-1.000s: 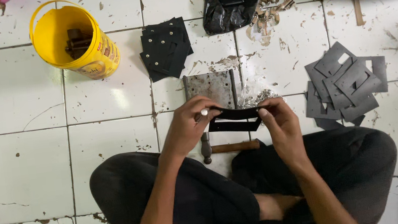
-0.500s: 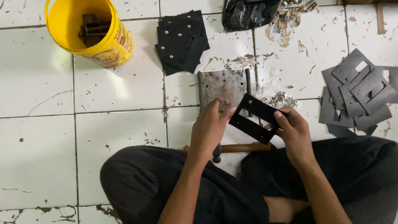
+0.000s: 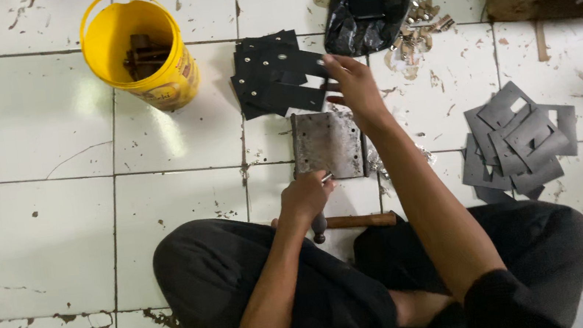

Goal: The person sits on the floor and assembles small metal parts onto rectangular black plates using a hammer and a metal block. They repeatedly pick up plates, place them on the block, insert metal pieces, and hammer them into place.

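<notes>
- On the far floor: right hand point(image 3: 352, 86) fingers clamped on a flat black punched piece point(image 3: 279, 76), topping the stack.
- Left hand point(image 3: 304, 198) fingers closed around a small metal punch point(image 3: 325, 178), near the steel plate point(image 3: 328, 145).

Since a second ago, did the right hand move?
Yes. The right hand went from the steel plate's near edge out past it to the black pieces.

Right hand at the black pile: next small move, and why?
Probably release the black piece and draw the right hand back toward the metal plate. That hand is stretched out with the piece lying on the stack of black pieces, while the left hand waits at the plate's near edge, holding a small metal tool. The plate looks bare.
</notes>
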